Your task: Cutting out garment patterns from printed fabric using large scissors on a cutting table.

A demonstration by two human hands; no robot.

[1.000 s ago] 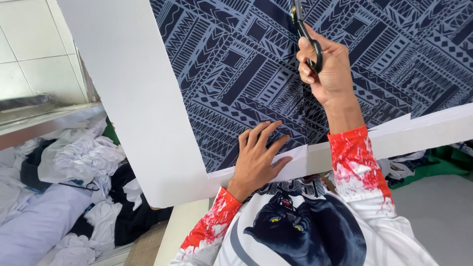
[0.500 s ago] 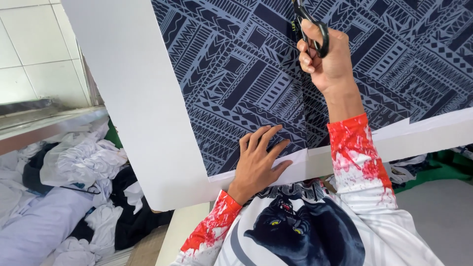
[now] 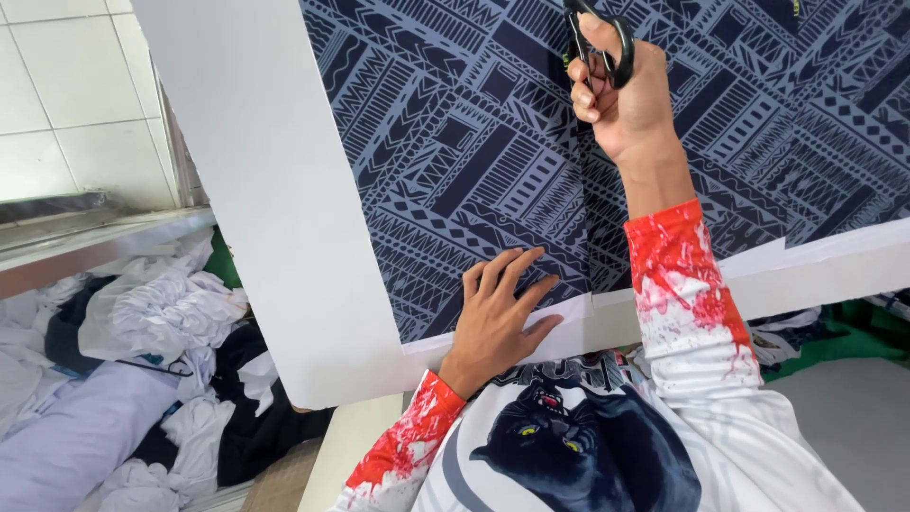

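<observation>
My right hand (image 3: 626, 100) has its fingers threaded through the black scissors (image 3: 599, 43), gripping the loops tight, well up the patterned fabric (image 3: 455, 161) from its near edge; the blades are cut off by the top of the view, so I cannot tell how far they gape. My left hand (image 3: 498, 318) lies flat and spread on that same cloth, right at its near edge, beside the slit running up toward the scissors. The white table (image 3: 275, 237) shows left of the fabric. I reckon the cut could wander off line if my flat palm lets the cloth creep or bunch
</observation>
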